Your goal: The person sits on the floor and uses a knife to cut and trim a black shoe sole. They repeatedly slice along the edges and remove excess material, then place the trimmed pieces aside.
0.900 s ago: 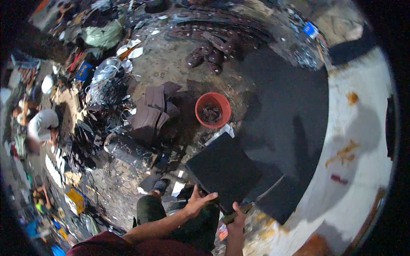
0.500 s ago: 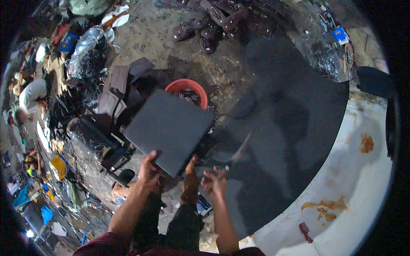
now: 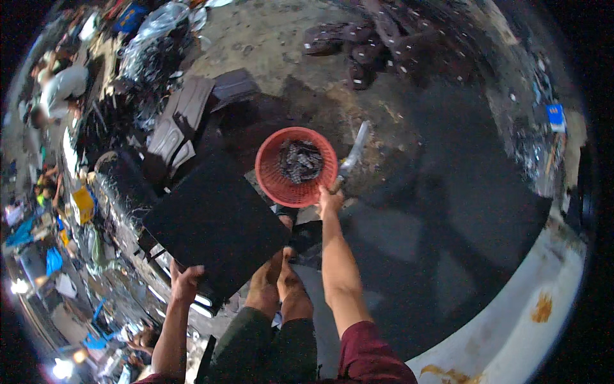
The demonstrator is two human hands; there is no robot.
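My left hand (image 3: pixel 185 281) grips the near left edge of a flat, square black sheet (image 3: pixel 217 221), thumb on top and fingers underneath. My right hand (image 3: pixel 329 197) is closed around the handle of a knife (image 3: pixel 355 152), its long pale blade pointing up and away. That same hand is at the near right rim of a round red plastic basket (image 3: pixel 263 168); whether it also grips the rim I cannot tell. Small dark grey pieces (image 3: pixel 300 160) lie inside the basket. The sheet's far right edge comes close to the basket.
A large black sheet (image 3: pixel 448 256) covers a pale surface (image 3: pixel 511 333) with brown stains on my right. Dark padded pieces (image 3: pixel 182 115) lie at the far left, and a dark brown heap (image 3: pixel 364 48) at the far side. A person (image 3: pixel 62 89) is bent over farther left.
My right hand has moved forward with the knife to the basket's rim. The square sheet has shifted left and nearer, uncovering the basket. The whole view has turned somewhat.
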